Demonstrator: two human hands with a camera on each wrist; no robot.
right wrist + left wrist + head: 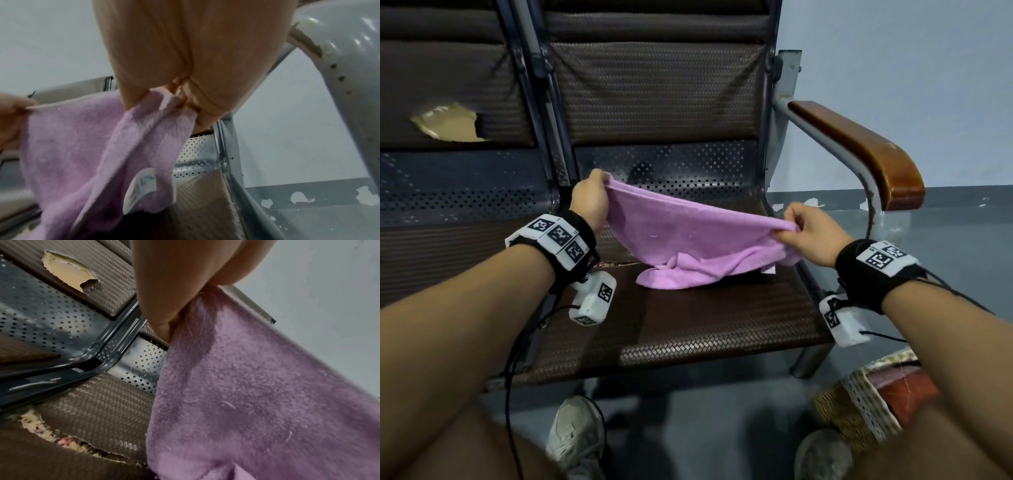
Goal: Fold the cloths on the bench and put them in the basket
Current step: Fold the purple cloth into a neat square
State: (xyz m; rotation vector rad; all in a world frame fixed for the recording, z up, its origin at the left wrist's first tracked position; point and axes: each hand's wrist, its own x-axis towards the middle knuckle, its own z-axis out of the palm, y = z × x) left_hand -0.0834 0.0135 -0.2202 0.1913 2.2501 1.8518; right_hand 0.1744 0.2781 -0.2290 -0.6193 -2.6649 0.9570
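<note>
Both hands pinch pink cloth point(698, 236) above bench point(688, 329): left hand point(589, 202) nine o'clock corner, right hand point(808, 236) three o'clock corner.

Pink cloth point(698, 236) stretched above bench point(688, 329)

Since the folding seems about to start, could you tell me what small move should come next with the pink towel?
Probably lift both hands: the left hand and right hand pinch the pink terry towel by its top corners, but its lower edge lies bunched on the brown woven bench seat.
</note>
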